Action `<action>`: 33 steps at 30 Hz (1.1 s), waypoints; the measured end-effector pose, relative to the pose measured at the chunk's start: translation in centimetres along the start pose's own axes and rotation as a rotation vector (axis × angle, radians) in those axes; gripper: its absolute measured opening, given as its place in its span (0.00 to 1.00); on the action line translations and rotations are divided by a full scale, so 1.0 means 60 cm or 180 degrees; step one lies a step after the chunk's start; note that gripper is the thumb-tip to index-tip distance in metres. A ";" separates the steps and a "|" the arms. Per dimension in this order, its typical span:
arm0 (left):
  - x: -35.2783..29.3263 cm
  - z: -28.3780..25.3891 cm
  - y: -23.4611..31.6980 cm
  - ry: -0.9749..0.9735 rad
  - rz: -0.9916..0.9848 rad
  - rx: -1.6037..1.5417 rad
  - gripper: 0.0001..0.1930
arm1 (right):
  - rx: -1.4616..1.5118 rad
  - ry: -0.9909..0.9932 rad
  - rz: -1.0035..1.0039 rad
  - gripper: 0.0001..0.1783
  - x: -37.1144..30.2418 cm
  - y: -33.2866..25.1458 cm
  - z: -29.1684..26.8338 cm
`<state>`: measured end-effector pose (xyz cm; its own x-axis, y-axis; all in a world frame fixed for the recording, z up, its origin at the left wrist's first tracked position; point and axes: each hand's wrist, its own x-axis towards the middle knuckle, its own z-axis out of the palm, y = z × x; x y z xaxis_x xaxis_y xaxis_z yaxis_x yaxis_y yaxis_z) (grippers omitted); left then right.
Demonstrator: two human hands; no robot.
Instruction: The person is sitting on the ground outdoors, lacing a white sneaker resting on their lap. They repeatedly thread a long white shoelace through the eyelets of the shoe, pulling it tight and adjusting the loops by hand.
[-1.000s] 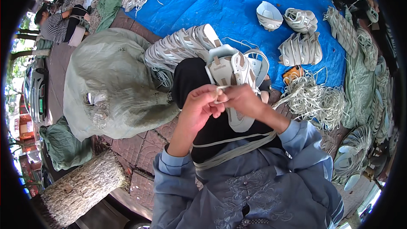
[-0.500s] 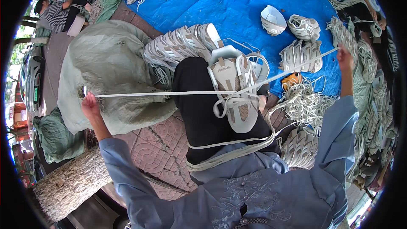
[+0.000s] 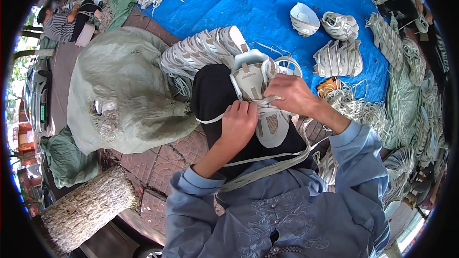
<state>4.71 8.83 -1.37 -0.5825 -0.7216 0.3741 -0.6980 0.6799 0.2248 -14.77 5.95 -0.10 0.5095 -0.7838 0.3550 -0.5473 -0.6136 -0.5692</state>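
A beige and white shoe upper (image 3: pixel 273 131), with no sole that I can see, rests on my black-clad thighs, its toe pointing toward me. My left hand (image 3: pixel 240 122) is closed at its left eyelet edge, pinching the white shoelace (image 3: pixel 210 120), whose loose end trails left over my knee. On the other edge my right hand (image 3: pixel 290 94) pinches the lace near the lowest eyelets. Both hands cover part of the lacing. A bundle of spare laces (image 3: pixel 267 174) lies across my lap.
Nested shoe uppers (image 3: pixel 203 50) stand beyond my left knee, beside a big pale sack (image 3: pixel 119 81). On the blue tarp (image 3: pixel 239 0) sit more uppers (image 3: pixel 338 58). A tangle of laces (image 3: pixel 354 114) lies to my right, a tree trunk (image 3: pixel 88 210) at lower left.
My hands were spread wide, pulling the two lace ends out to either side. They have come in together onto the shoe upper, and the lace now hangs slack.
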 end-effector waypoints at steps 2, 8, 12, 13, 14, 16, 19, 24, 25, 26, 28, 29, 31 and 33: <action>0.003 0.006 -0.001 0.0006 0.0079 0.0179 0.08 | -0.0667 0.0026 -0.0365 0.07 0.003 -0.002 0.010; 0.013 0.001 -0.016 0.0045 0.0406 0.0093 0.07 | -0.1524 -0.0386 -0.0684 0.05 0.007 -0.011 0.019; 0.013 -0.014 -0.024 -0.0184 0.0554 -0.0073 0.07 | -0.1725 -0.0337 -0.0933 0.05 0.006 -0.017 0.015; 0.014 -0.018 -0.025 -0.0244 0.0684 0.0041 0.07 | -0.1727 -0.0270 -0.0956 0.05 0.009 -0.014 0.010; 0.016 -0.021 -0.026 -0.0303 0.0812 0.0154 0.07 | -0.1729 -0.0204 -0.0980 0.06 0.012 -0.011 0.003; 0.022 -0.028 -0.030 -0.0445 0.1024 0.0357 0.08 | -0.1904 -0.0148 -0.1058 0.06 0.017 -0.006 -0.010; 0.028 -0.037 -0.031 -0.0568 0.1170 0.0665 0.08 | -0.2049 0.0066 -0.1021 0.05 0.023 0.021 -0.042; 0.022 -0.014 -0.033 -0.0189 0.0910 0.0680 0.08 | -0.2499 0.0125 -0.0588 0.05 0.010 0.067 -0.120; 0.015 -0.004 -0.033 -0.0032 0.0835 0.0610 0.09 | -0.2603 0.0122 -0.0526 0.05 0.007 0.072 -0.126; 0.007 0.005 -0.032 0.0125 0.0758 0.0541 0.09 | -0.2566 0.0124 -0.0526 0.05 0.006 0.077 -0.129; -0.003 0.020 -0.025 0.0259 0.0395 0.0229 0.10 | -0.2608 0.0265 -0.0420 0.04 0.008 0.086 -0.141; -0.006 0.024 -0.021 0.0329 0.0210 0.0081 0.11 | -0.2626 0.0341 -0.0375 0.04 0.010 0.091 -0.146; -0.006 0.024 -0.016 0.0379 -0.0009 -0.0048 0.12 | -0.2658 0.0391 -0.0331 0.04 0.013 0.105 -0.149; -0.005 0.019 -0.012 0.0351 -0.0129 -0.0145 0.12 | -0.2696 0.0341 -0.0288 0.04 0.014 0.122 -0.140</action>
<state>4.93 8.42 -2.69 -0.5032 -0.7316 0.4600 -0.6989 0.6575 0.2814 -23.93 -0.02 2.23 0.5331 -0.7070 0.4647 -0.8405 -0.5054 0.1954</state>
